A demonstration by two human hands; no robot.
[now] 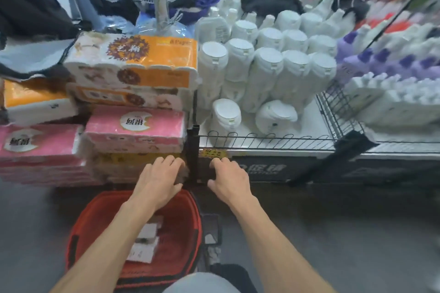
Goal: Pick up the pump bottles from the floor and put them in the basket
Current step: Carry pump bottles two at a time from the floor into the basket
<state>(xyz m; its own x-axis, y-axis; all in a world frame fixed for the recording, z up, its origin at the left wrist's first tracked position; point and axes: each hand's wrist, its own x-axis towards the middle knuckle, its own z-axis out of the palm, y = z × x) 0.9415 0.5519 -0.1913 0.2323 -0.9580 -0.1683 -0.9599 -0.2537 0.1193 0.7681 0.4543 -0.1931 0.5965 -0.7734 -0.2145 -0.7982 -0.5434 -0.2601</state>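
A red plastic basket [181, 240] sits on the grey floor below me, with white boxed items lying in it. My left hand [159, 181] hovers over the basket's far rim, fingers relaxed and slightly curled, holding nothing. My right hand [228, 179] hangs beside it, just right of a black shelf post [193, 154], also holding nothing. Several white bottles [264, 74] lie stacked on a low wire-railed shelf ahead. No pump bottle shows on the floor.
Packs of tissue paper in orange [133, 59] and pink [133, 126] wrap are stacked at left. Purple-capped and white bottles [390, 71] fill the shelf at right. A fan stand [159, 0] and dark clothing stand behind. Bare grey floor [345, 233] lies at right.
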